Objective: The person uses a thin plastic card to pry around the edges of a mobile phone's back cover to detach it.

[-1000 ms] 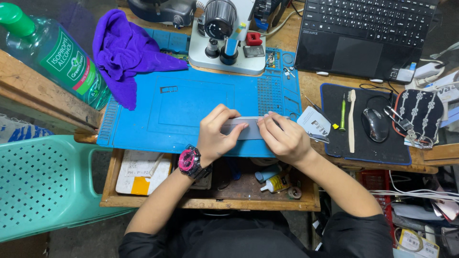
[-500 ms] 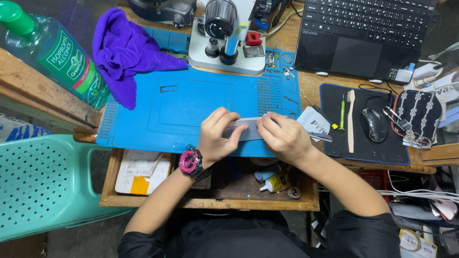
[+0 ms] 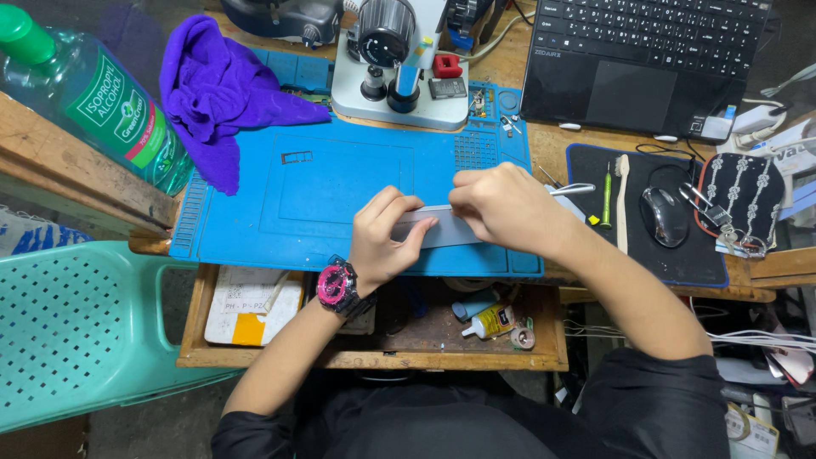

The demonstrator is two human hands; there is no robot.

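While both hands are gripping the grey phone (image 3: 429, 228) flat on the blue mat (image 3: 340, 183), left hand (image 3: 382, 242) pinching one end, right hand (image 3: 506, 208) closing over the other (fingertips hidden), uneven pressure is risking a slip toward the drawer (image 3: 425, 336).
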